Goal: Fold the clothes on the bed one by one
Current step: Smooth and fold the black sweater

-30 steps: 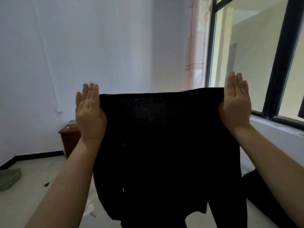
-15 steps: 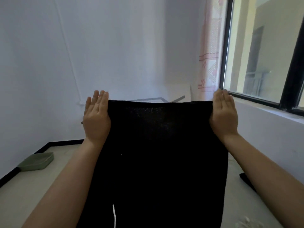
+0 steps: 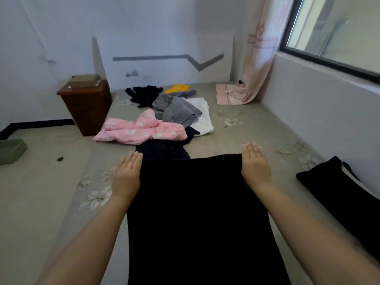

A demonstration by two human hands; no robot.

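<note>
Both hands, left hand (image 3: 127, 175) and right hand (image 3: 254, 166), hold the black garment (image 3: 197, 212) by its far corners, fingers straight, thumbs hidden. It stretches between them above the bed (image 3: 246, 128). Beyond the fingertips lie a pink garment (image 3: 141, 130) and grey garment (image 3: 176, 110).

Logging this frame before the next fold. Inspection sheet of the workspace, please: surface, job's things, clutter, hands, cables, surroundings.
Surface: bed with a grey floral cover, headboard at the far end.
Job's things: black garment spread in front; unfolded pile beyond it with pink garment, grey garment, white garment, yellow garment, another black garment.
Clutter: pale pink folded item by the curtain; dark folded item at the right.
Hands: left hand and right hand hold the garment's far corners, fingers straight, thumbs hidden.
Cables: thin line on the left wall, unclear.
Surroundings: brown cabinet, green tray on floor, window.
</note>
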